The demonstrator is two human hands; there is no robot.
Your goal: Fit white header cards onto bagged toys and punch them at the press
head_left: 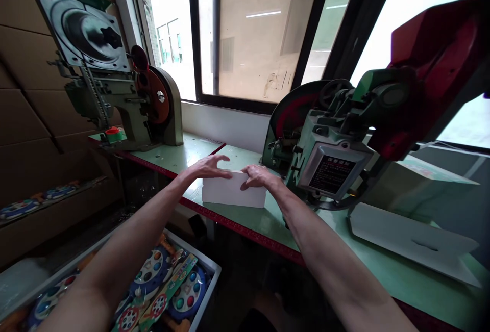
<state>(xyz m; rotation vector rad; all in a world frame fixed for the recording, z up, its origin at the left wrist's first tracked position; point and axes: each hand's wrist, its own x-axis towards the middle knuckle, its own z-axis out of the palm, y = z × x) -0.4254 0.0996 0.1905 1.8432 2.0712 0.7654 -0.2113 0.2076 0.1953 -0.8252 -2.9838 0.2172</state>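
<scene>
Head view: I have 1 box (pixel 225 192) on the tabletop (pixel 245 215), long axis running from below my left hand (pixel 210 167), fingers parted, contact unclear, to my right hand (pixel 257 176), nearer, pinching its top edge.

Only one camera's used here, worn on the head, so everything is seen from head height, facing forward and angled down. Both forearms (pixel 325 240) are caught coming in from the bottom edge, with the left hand (pixel 209 167) and right hand (pixel 255 175) framed near the middle. The workbench (pixel 237 214) is looked down on at a slant, while the window (pixel 260 31) beyond is faced more head-on. A pretty wide field is covered: the crate (pixel 207 289) is viewed steeply from above, lower left, and the right-side machine (pixel 325 133) is taken in from closer than the left-side machine (pixel 130 102).
</scene>
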